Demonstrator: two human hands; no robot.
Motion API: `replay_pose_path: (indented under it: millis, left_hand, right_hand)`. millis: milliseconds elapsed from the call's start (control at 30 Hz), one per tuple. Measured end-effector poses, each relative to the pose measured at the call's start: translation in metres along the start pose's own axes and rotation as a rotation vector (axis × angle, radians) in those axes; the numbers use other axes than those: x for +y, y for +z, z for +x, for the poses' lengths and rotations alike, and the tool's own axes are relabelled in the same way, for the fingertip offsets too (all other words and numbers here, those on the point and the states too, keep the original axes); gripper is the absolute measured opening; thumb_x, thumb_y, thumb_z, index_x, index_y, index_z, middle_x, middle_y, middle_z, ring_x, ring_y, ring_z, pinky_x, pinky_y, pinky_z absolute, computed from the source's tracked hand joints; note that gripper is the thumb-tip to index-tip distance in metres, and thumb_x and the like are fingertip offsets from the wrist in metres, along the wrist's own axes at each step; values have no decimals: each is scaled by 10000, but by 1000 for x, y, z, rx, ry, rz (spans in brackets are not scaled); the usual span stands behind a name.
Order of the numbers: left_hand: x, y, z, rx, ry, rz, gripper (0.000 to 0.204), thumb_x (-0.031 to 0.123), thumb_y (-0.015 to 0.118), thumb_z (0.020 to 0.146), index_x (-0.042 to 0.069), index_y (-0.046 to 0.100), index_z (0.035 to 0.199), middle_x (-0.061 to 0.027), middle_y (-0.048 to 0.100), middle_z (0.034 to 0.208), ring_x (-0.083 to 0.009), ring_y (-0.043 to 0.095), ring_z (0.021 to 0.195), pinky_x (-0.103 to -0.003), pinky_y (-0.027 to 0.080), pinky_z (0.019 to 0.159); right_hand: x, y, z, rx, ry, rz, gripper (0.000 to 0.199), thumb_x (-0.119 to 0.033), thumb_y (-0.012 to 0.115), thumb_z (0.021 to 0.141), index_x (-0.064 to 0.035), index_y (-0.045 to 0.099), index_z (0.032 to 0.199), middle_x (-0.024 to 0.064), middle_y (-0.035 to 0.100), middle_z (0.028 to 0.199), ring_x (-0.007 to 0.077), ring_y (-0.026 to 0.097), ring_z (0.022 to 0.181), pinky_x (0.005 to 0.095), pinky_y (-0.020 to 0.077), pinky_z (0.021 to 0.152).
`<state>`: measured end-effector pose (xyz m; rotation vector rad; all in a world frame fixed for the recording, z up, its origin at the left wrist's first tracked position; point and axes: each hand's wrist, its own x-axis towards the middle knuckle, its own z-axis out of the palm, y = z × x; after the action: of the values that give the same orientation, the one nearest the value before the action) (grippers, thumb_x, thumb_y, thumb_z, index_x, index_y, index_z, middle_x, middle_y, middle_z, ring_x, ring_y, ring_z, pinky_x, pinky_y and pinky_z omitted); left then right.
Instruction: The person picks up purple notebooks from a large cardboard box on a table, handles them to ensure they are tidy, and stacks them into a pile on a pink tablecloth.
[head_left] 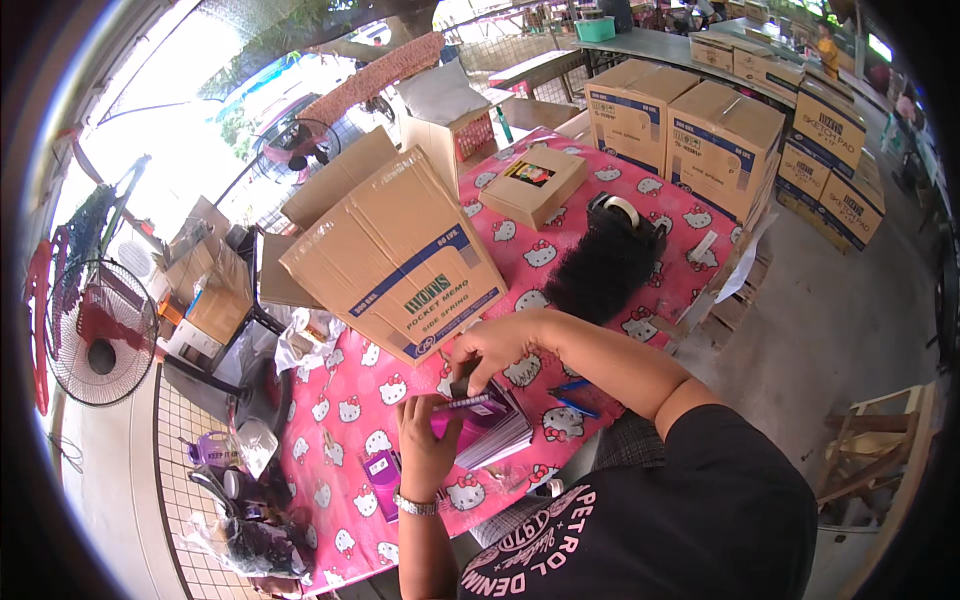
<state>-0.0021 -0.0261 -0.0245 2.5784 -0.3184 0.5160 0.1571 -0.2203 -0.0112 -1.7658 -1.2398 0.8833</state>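
Note:
My left hand (426,436), with a metal-band watch at the wrist, is closed on the near end of a small spiral-bound notepad (462,403). The far end of the same notepad is between the bent fingers of my right hand (496,348). The spiral edge faces up. Beneath it lies a stack of purple-covered notepads (508,437) with white page edges. Another purple notepad (383,474) rests on the cloth left of my left wrist. Just beyond my hands stands an opened, tilted cardboard carton (400,265); its inside is hidden from here.
A pink patterned cloth (540,255) covers the table. Toward its far side sit a flat brown box (534,186) and a tape dispenser (622,212) beside a black bristly heap (598,268). Blue pens (575,398) lie near my right forearm. Sealed cartons (725,145) stand at the back right.

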Motion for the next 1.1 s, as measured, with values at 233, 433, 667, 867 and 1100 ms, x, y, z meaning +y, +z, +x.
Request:
replay_pose_path:
  millis: [233,433,667,867,1100]
  left_hand:
    - [-3,3,1,23,-12,-67,313,89,750,771,19,596,1035,-140,635,999,-353,547,963,-434,425,878]
    - [-4,0,0,15,5,-55,326,50,736,773,14,578,1056,-141,632,1009,-354,550,964,-434,439,872]
    - [-11,-7,-3,12,-35,-162,281,-21,693,785,10,593,1046,-151,631,1009,-352,579,942,-429,470,836]
    - [-30,-10,1,0,-46,-143,217,-45,699,793,-20,628,996,-133,617,960,-245,652,776,-338,522,696]
    - [-35,-7,-1,50,-157,-160,196,89,797,757,11,671,885,-113,663,811,-295,615,788,-393,482,720]
  right_hand:
    - [9,10,4,55,-135,329,338,-200,704,816,-22,641,1097,3,640,953,66,578,877,222,444,753]
    - [-3,6,6,-9,-126,231,331,-229,709,829,4,663,1059,-5,646,901,74,596,834,233,460,755]
    - [8,9,13,-6,-193,601,372,-279,752,825,-15,673,1075,4,649,949,88,599,869,239,464,803]
    - [16,5,36,-97,-144,422,405,-260,797,789,-15,661,1082,44,661,1060,126,612,979,282,479,870]
    - [21,17,48,-109,-287,801,377,-287,740,849,-12,675,1098,1,638,980,98,594,923,250,457,833]
